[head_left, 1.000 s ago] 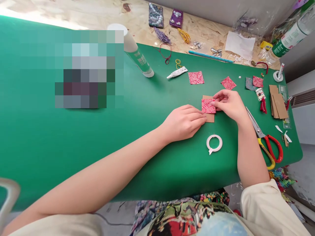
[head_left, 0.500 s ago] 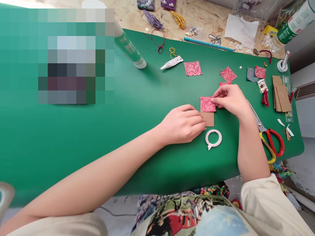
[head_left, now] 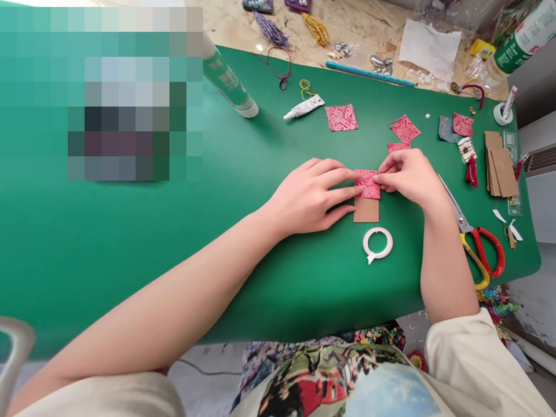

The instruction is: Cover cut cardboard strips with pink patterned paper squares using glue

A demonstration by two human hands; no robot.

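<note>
A red patterned fabric square [head_left: 368, 191] lies over the upper part of a brown cardboard piece [head_left: 366, 211] on the green mat. With thumb and forefinger together, my right hand [head_left: 406, 174] pinches the fabric's right edge. My left hand [head_left: 310, 194] reaches in from the left, fingers apart; some fingertips rest on the fabric's left side and its thumb is by the cardboard's left edge. Just below the cardboard sits a white ring of tape [head_left: 390, 244]. Another red fabric piece [head_left: 398, 146] shows partly behind my right hand.
Scissors [head_left: 464, 225] lie right of my right forearm. Stacked cardboard pieces [head_left: 504, 168] are at the right edge. Farther back are red fabric squares [head_left: 341, 117], a white glue tube [head_left: 304, 108], a blue pencil [head_left: 369, 73] and a tall green-and-white bottle [head_left: 230, 81]. A blurred block covers the upper left.
My left hand has shifted from the cardboard's left edge up and spread its fingers, laying fingertips on the red fabric. My right hand keeps its pinch in nearly the same place.
</note>
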